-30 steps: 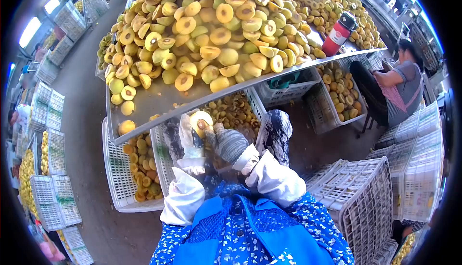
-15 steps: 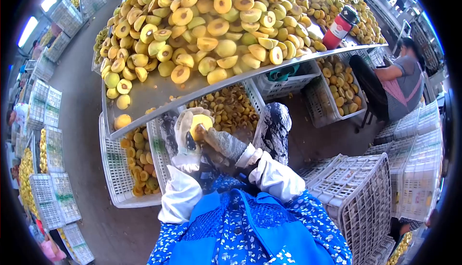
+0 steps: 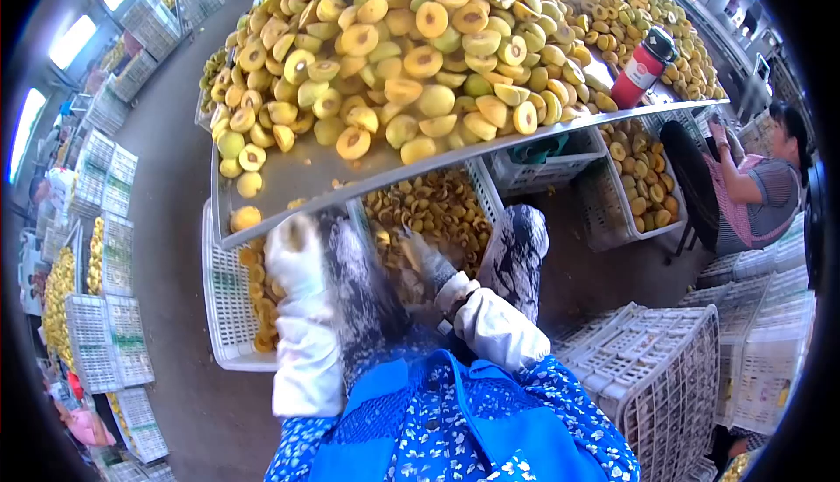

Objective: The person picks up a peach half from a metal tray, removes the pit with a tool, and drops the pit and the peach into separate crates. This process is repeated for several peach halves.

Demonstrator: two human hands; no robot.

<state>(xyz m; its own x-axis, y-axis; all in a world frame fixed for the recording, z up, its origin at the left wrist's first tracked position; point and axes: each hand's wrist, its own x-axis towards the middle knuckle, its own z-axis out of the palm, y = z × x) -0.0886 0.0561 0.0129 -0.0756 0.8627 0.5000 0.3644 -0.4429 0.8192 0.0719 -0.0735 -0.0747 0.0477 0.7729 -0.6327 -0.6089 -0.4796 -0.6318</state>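
My left hand point(image 3: 295, 244), in a pale glove, is over the left crate, close under the metal table's front edge. Motion smears its fingers, so what it holds, if anything, cannot be made out. My right hand point(image 3: 426, 261), in a grey knit glove, hangs over the middle crate point(image 3: 486, 186), which holds smaller brownish-yellow fruit pieces point(image 3: 420, 206). Its fingers look closed, but whatever is in them is too blurred to name. A peach half point(image 3: 246, 218) lies at the table's corner near my left hand. Halved yellow peaches point(image 3: 394, 62) are heaped on the metal table point(image 3: 297, 176).
A red bottle with a black lid point(image 3: 643, 68) stands on the table's right side. The left white crate point(image 3: 229, 307) and a right crate point(image 3: 634, 180) hold peaches. Stacked crates point(image 3: 643, 359) rise at my right. A person point(image 3: 752, 185) sits further right.
My left hand has moved left, away from my right hand; the peach half it held no longer shows there. My right hand has shifted slightly right. The view has moved a little.
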